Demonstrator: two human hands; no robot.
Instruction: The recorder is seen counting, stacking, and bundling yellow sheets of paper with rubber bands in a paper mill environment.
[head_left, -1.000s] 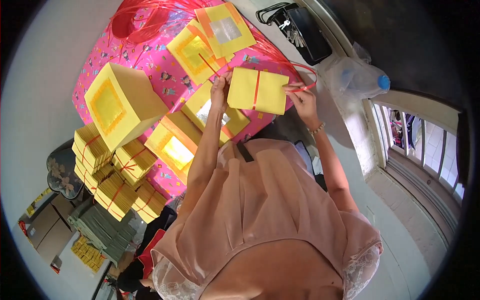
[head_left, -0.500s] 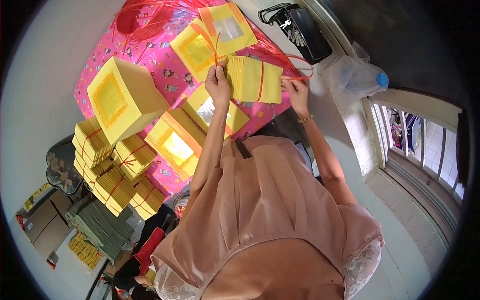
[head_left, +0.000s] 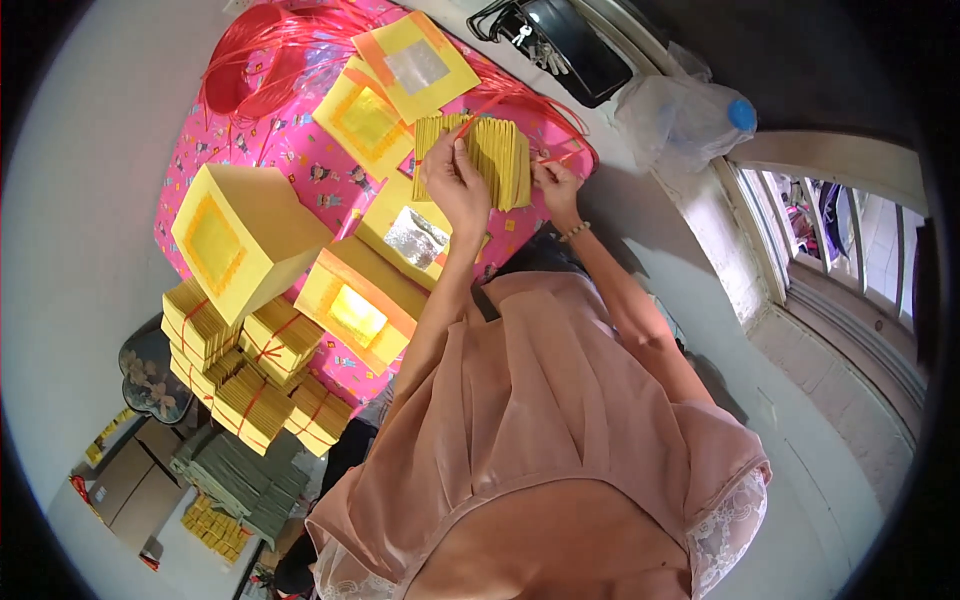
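A bundle of folded yellow paper stands on the pink table with its layered edges facing up. My left hand is closed at the left side of this bundle, with a thin red plastic strip rising from its fingertips. On the bundle's right side, my right hand, with a beaded bracelet at the wrist, pinches another end of red strip. My left hand hides part of the bundle and the strip around it. Beside the left hand lies a stack of yellow paper with a silver square.
Tied yellow bundles are piled at the left, next to a large yellow paper block. A coil of red strips lies at the table's far left. Beyond the table are a black pouch with keys and a bagged plastic bottle.
The bundle has been turned from its flat face to its layered edges. My left hand has moved across its left side, and the right hand has shifted left and slightly down.
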